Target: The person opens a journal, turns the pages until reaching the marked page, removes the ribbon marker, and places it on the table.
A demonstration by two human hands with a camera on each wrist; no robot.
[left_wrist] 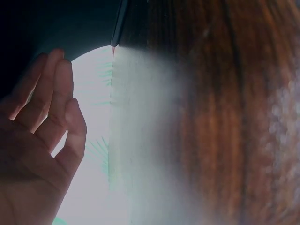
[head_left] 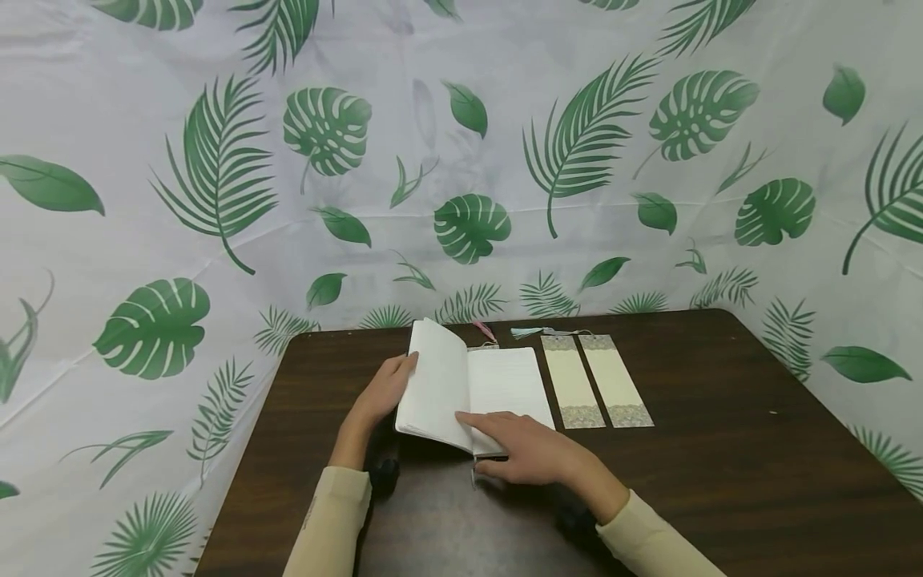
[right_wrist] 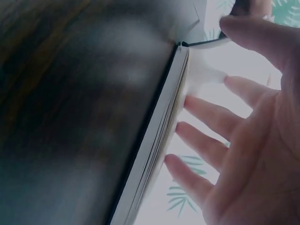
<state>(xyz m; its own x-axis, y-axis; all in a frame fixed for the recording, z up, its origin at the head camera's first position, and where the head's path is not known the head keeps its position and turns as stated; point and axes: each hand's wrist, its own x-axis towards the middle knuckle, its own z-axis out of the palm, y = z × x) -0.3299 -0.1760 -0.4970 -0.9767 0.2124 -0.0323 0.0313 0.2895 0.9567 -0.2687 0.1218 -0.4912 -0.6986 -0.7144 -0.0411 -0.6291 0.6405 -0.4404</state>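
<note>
So your left hand [head_left: 382, 393] is up against the outer edge of the raised left side of the open white-paged, dark-covered paper notebook [head_left: 505, 385], and its fingers look mostly straight with a slight bend; can't tell if any paper's pinched there. Your right hand [head_left: 530, 449] is pretty relaxed, fingers spread and fairly straight, fingertips resting on the pages by the near edge, with nothing gripped. That puts the notebook between your two hands, left side tilted up toward your left hand, right side lying flatter just past your right fingers. Past your right hand and off to its right you've got two long cream rectangular bookmarks with patterned end bands [head_left: 572, 381], side by side, with a pale blue tassel [head_left: 526, 332] at their far end. A small pink tassel [head_left: 484, 329] pokes out past the notebook's far edge, well beyond your right fingertips. Under both hands is the dark brown wood-grain table [head_left: 721, 449].
</note>
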